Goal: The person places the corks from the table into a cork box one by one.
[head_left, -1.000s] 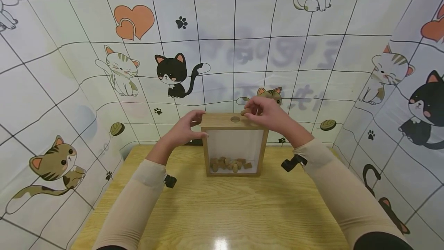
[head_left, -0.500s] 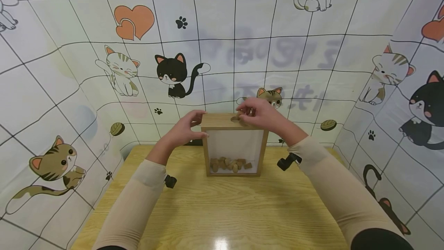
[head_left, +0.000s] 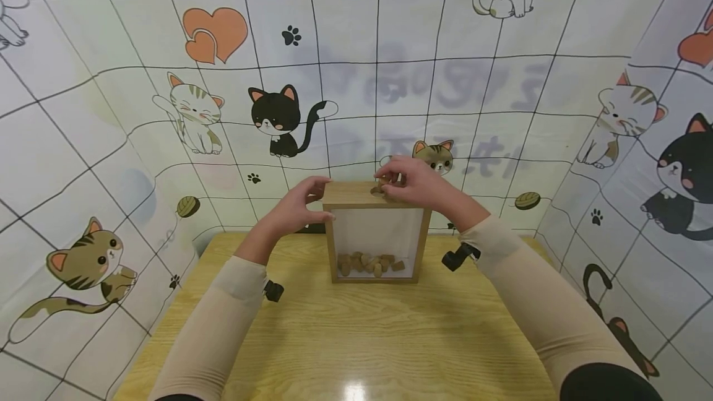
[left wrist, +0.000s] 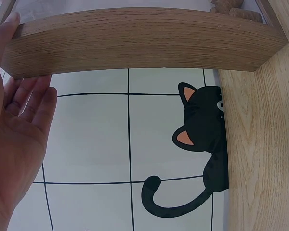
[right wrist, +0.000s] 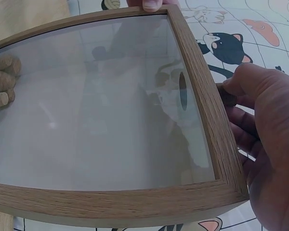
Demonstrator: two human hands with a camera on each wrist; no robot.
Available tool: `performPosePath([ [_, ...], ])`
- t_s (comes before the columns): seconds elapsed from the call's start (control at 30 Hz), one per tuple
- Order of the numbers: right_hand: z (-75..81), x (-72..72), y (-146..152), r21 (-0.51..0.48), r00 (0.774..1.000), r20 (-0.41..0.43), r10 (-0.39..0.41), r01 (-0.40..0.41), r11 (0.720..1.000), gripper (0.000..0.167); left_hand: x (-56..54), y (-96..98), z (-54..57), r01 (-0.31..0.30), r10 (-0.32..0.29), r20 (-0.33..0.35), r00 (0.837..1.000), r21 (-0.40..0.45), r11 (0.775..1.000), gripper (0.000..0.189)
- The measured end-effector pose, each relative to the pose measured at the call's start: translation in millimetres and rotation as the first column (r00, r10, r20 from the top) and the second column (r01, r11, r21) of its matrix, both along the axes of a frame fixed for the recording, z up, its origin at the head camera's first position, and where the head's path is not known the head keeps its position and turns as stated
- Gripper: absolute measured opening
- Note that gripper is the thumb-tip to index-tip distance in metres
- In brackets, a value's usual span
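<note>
A shallow wooden box (head_left: pixel 346 194) with a clear front stands upright on the table, a round hole (right wrist: pixel 183 91) in its top edge. Inside, several corks (head_left: pixel 367 263) lie along the bottom. My left hand (head_left: pixel 295 209) grips the box's upper left corner, thumb at the front and fingers behind. At the hole, my right hand (head_left: pixel 414 185) pinches a single cork (right wrist: pixel 226 95) between thumb and fingers. In the head view the fingers mostly hide that cork; the right wrist view shows it against the outside of the top edge.
The wood-grain table (head_left: pixel 356 339) reaches toward me in front of the box. A white cloth wall (head_left: pixel 345 98) printed with cats and grid lines rises close behind it and on both sides. A small dark object (head_left: pixel 313 228) shows partly behind the box's left side.
My right hand has moved left along the box top, bringing its cork from beside the hole to the hole. The left hand and the box have stayed put.
</note>
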State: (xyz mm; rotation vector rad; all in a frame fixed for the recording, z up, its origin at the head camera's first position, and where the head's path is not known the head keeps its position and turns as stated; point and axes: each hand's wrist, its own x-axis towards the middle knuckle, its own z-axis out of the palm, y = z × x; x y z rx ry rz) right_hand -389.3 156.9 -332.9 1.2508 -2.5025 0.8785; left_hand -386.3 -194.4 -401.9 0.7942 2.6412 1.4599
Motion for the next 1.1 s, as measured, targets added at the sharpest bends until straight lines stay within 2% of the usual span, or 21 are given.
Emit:
performPosePath([
  [0.27,2.8,3.0,3,-0.022,1.000,-0.004,0.006,-0.006,1.000,0.025,-0.5,0.5,0.1,0.007,-0.007,0.002,1.000,0.001,1.000,0.089],
  [0.63,6.3,14.9,17,-0.113,1.000,-0.017,0.001,-0.003,0.994,0.012,-0.8,4.8,2.4,0.009,-0.009,0.005,1.000,0.009,1.000,0.088],
  [0.87,-2.5,24.8,33,-0.126,0.998,-0.039,-0.046,0.041,0.991,0.006,1.3,5.9,-1.8,-0.007,0.007,-0.019,1.000,-0.008,1.000,0.089],
  [1.1,-16.3,34.8,60,-0.144,0.988,-0.107,-0.107,0.091,0.985,0.008,11.7,-2.3,-4.1,0.013,-0.015,-0.092,0.996,-0.016,1.000,0.097],
])
